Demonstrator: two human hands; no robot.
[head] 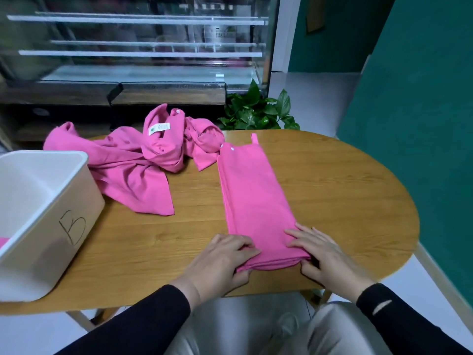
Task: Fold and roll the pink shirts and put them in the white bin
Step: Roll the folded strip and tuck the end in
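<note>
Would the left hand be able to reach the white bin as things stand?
Probably yes: the left hand grips the folded shirt, and only bare table lies between it and the bin.

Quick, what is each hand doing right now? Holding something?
Left hand: grips the near end of the folded pink cloth shirt, thumb under, fingers on top.
Right hand: grips that same end, fingers flat on top, thumb at the edge.

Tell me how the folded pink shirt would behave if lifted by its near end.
The folded shirt is thin layered cloth, so it would likely droop and unfold. It looks light. It probably won't slide easily on the wooden table, where both hands grip its near edge.
</note>
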